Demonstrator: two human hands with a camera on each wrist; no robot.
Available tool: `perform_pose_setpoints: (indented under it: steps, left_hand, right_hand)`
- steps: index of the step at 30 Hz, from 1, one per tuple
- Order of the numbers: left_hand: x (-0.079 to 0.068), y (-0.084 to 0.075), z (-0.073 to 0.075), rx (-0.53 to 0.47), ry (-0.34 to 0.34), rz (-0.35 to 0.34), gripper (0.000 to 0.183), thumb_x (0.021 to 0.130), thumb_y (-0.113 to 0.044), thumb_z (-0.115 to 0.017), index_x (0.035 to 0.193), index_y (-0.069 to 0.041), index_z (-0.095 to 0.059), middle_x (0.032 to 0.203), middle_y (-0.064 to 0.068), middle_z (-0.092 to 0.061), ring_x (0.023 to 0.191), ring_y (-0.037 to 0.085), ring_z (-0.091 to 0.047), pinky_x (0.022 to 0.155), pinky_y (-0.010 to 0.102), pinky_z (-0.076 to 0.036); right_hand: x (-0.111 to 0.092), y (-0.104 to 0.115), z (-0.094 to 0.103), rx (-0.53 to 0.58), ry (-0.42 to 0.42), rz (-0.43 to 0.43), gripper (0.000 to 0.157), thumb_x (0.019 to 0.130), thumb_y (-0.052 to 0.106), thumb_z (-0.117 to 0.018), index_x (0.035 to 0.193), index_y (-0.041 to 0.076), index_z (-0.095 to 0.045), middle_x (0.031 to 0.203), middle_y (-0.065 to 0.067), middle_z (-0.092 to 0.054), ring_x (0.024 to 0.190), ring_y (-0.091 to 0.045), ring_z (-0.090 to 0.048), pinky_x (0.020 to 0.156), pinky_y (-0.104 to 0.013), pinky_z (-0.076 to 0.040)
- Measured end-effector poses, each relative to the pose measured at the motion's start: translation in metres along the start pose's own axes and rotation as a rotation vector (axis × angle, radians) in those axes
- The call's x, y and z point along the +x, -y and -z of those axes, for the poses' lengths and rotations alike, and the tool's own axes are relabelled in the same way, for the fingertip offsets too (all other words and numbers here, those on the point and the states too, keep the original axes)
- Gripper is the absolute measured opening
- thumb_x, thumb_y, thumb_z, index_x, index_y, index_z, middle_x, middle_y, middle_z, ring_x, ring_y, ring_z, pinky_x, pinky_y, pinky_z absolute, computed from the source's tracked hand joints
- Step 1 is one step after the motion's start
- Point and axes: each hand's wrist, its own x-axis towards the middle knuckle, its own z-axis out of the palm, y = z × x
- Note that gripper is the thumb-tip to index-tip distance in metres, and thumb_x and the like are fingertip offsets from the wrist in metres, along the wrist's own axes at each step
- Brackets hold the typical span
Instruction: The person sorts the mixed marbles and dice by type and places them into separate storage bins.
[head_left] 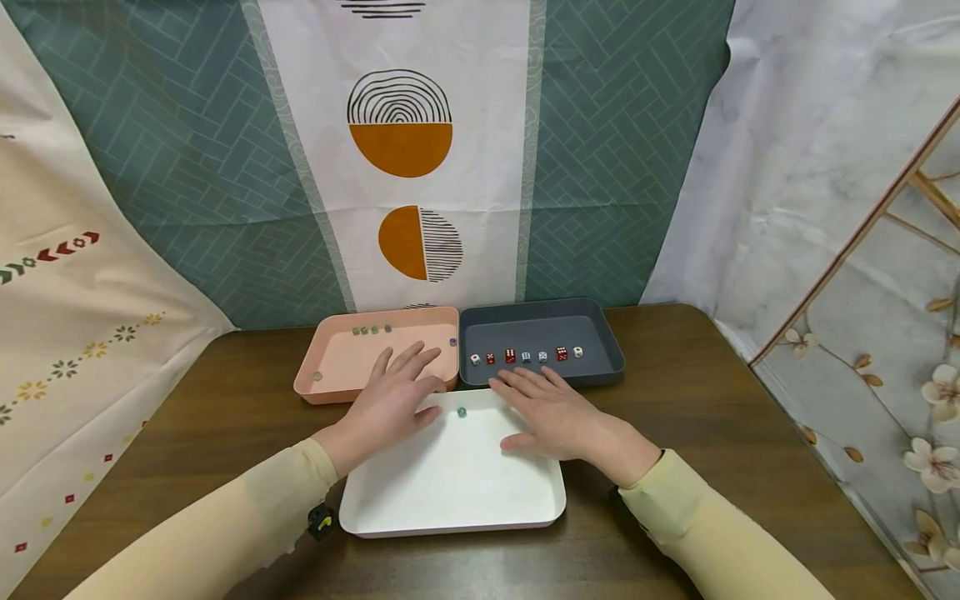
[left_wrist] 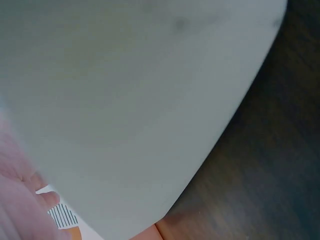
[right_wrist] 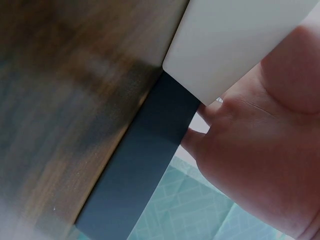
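Observation:
My left hand (head_left: pixel 393 402) hovers over the left rim of the white tray (head_left: pixel 457 483), fingers spread and reaching toward the pink tray (head_left: pixel 307 379). Over the white tray's right side is my right hand (head_left: pixel 553 417), its fingertips near the front wall of the dark grey tray (head_left: pixel 615 367). Neither hand holds anything. A small green die (head_left: pixel 462 412) lies near the white tray's back edge, between the hands. Red and white dice, among them a red die (head_left: pixel 562 353), form a row in the dark tray. Several small green dice (head_left: pixel 365 331) sit at the pink tray's back.
The three trays stand close together on a brown wooden table (head_left: pixel 697 400). A small clear die (head_left: pixel 318 376) lies at the pink tray's front left, and a purple die (head_left: pixel 453 342) by its right wall. Patterned cloth (head_left: pixel 487 150) hangs behind the table.

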Motion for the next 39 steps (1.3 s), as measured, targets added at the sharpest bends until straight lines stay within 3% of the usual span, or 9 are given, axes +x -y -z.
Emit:
perform_pose_setpoints:
  steps: [5,14,25,36,39]
  left_hand:
    - [-0.001,-0.003,-0.001,-0.014,-0.015,-0.021,0.033,0.09,-0.022,-0.095,0.12,-0.019,-0.083,0.163,0.019,-0.054,0.158,0.046,-0.04,0.124,0.076,-0.027]
    - [-0.002,-0.007,-0.004,-0.076,-0.03,-0.1,0.03,0.088,-0.02,-0.097,0.113,-0.021,-0.082,0.165,0.018,-0.053,0.157,0.047,-0.04,0.121,0.078,-0.029]
    - [-0.001,-0.011,-0.009,-0.033,0.066,-0.094,0.033,0.092,-0.026,-0.094,0.123,-0.027,-0.084,0.164,0.017,-0.054,0.158,0.048,-0.039,0.122,0.078,-0.028]
    - [-0.001,-0.01,-0.016,-0.017,0.072,-0.096,0.032,0.093,-0.025,-0.093,0.122,-0.028,-0.083,0.164,0.018,-0.054,0.158,0.047,-0.04,0.122,0.078,-0.028]
    - [-0.001,-0.011,-0.017,-0.034,0.055,-0.104,0.027,0.092,-0.024,-0.094,0.115,-0.029,-0.084,0.163,0.018,-0.055,0.157,0.048,-0.04,0.121,0.079,-0.028]
  right_hand:
    - [0.001,0.001,0.001,0.004,0.005,-0.003,0.094,0.104,0.06,-0.071,0.177,0.019,-0.029,0.182,-0.008,-0.027,0.168,-0.033,-0.021,0.134,-0.06,-0.012]
    - [0.001,0.0,0.001,0.007,0.014,-0.013,0.094,0.104,0.06,-0.071,0.177,0.019,-0.029,0.182,-0.007,-0.026,0.168,-0.032,-0.02,0.134,-0.059,-0.012]
    - [0.0,0.0,0.003,0.012,0.012,-0.001,0.093,0.105,0.059,-0.07,0.177,0.018,-0.028,0.182,-0.009,-0.026,0.168,-0.034,-0.02,0.134,-0.06,-0.011]
    - [0.0,0.0,0.002,0.001,0.014,-0.003,0.094,0.104,0.06,-0.07,0.177,0.018,-0.028,0.182,-0.008,-0.026,0.168,-0.033,-0.021,0.134,-0.06,-0.012]
    - [0.0,0.0,0.002,-0.001,0.011,0.0,0.094,0.104,0.06,-0.07,0.177,0.018,-0.028,0.182,-0.008,-0.027,0.168,-0.033,-0.021,0.134,-0.061,-0.013]
